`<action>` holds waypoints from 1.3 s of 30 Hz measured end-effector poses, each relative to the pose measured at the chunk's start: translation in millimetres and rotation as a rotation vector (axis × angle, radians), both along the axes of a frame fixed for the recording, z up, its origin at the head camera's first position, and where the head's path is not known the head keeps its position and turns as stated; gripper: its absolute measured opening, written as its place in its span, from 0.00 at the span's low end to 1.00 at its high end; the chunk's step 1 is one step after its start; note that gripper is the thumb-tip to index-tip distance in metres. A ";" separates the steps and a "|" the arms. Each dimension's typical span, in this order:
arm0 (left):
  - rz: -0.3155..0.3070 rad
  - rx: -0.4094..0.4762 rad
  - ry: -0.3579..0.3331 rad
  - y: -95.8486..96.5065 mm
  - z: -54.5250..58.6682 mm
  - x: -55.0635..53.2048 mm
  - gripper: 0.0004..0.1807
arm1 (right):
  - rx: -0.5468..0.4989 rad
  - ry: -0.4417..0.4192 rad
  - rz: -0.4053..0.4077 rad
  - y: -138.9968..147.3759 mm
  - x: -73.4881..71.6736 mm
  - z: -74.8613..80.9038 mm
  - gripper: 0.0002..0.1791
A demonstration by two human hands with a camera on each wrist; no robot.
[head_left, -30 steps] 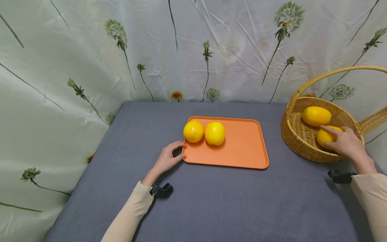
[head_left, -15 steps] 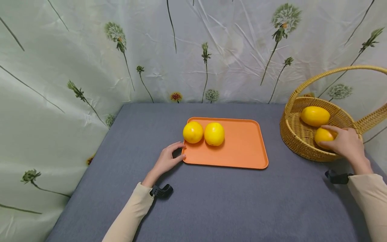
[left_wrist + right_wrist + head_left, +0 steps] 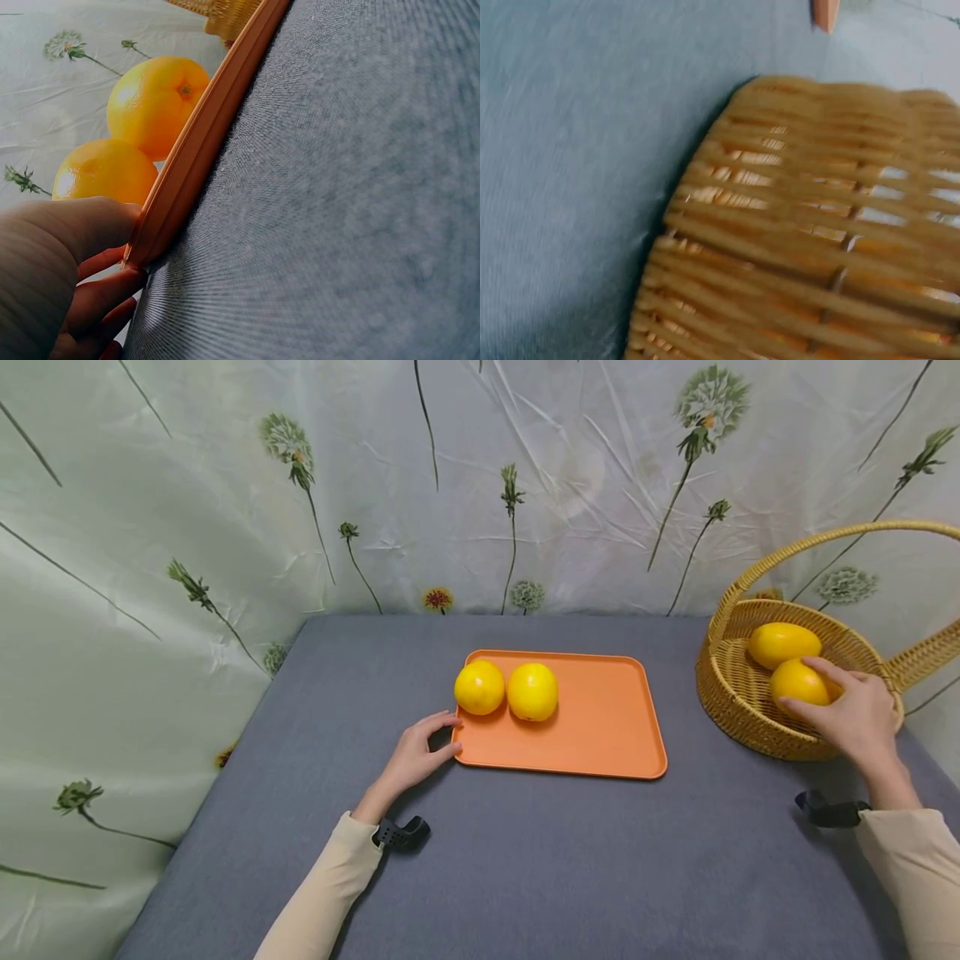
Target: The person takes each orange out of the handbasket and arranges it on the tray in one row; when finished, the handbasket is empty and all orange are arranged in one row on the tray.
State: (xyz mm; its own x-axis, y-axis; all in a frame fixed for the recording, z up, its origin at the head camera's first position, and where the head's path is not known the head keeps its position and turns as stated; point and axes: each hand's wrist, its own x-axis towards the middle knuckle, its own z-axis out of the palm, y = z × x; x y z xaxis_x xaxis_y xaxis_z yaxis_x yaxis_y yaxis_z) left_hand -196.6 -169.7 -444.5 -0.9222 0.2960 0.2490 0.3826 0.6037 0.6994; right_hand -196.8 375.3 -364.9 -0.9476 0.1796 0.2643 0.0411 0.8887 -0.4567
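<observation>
Orange (image 3: 799, 682) in right-hand fingers (image 3: 806, 710)

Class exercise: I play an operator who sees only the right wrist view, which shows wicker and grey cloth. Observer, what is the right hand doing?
Observer: The right hand grips a yellow fruit over the basket.
Operator: Is anything else in that basket?
Observer: Yes, one more yellow fruit lies inside, toward the far side.
Operator: And the other hand?
Observer: The left hand rests on the grey table, its fingers touching the near left corner of an orange tray.
Operator: Is the tray carrying anything?
Observer: Two yellow fruits sit side by side at its left end.
</observation>
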 end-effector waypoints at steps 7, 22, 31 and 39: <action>0.002 0.010 0.001 0.7 0.7 0.7 0.20 | -0.046 0.077 -0.055 -12.8 5.4 5.2 0.34; 0.010 0.002 -0.013 -0.5 1.8 1.5 0.21 | -0.107 0.340 -0.057 -32.8 10.0 11.5 0.32; 0.009 0.000 -0.013 -0.4 1.3 2.8 0.21 | -0.222 0.438 -0.037 -44.2 12.2 9.2 0.33; 0.012 0.006 -0.018 0.0 1.1 2.1 0.21 | -0.348 0.472 -0.007 -59.4 12.8 10.1 0.34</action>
State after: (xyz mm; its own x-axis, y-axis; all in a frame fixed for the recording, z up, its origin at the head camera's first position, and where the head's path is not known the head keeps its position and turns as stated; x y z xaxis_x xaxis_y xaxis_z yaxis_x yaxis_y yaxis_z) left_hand -194.5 -169.7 -443.4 -0.9300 0.2834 0.2339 0.3626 0.6040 0.7097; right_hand -184.0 315.8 -354.8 -0.7402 0.3371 0.5817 -0.2327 0.6834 -0.6920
